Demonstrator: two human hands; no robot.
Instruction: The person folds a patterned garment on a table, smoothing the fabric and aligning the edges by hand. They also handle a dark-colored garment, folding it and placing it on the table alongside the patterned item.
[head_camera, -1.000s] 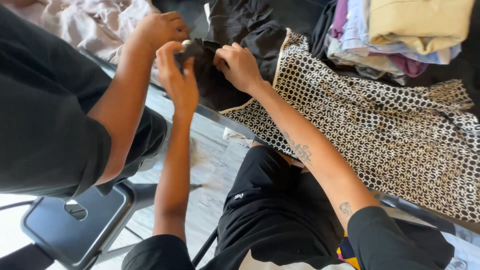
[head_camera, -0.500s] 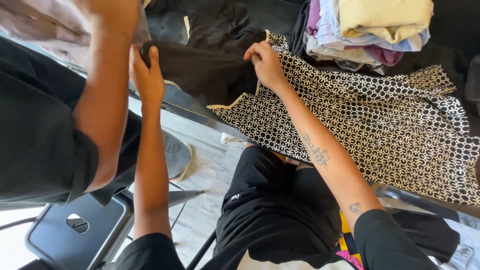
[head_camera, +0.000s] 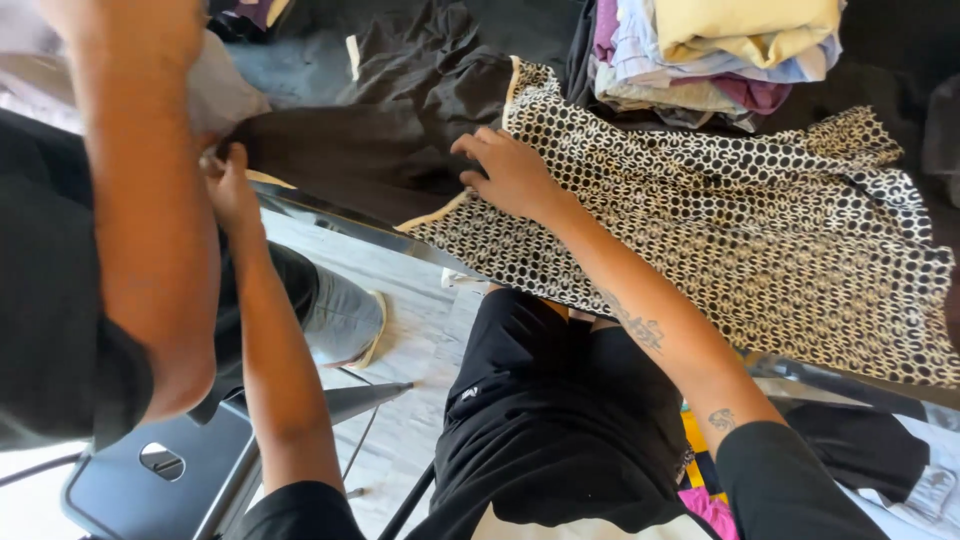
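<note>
**Dark garment drawn out across the bench**

Since the earlier frame the right hand (head_camera: 515, 172) has slid toward the near edge, now pressing flat with fingers spread on the seam where the black garment (head_camera: 400, 140) meets the black-and-white patterned cloth (head_camera: 740, 240). The left hand (head_camera: 228, 185) – its grip pinched together on the garment's left end – pulls it taut. Another person's arm (head_camera: 150, 220) crosses at the left. A stack of folded clothes (head_camera: 720, 50) sits at the far right.

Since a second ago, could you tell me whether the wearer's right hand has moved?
Yes. The right hand has slid off the black garment onto the edge of the patterned cloth, towards the wearer, judged against that cloth.
</note>
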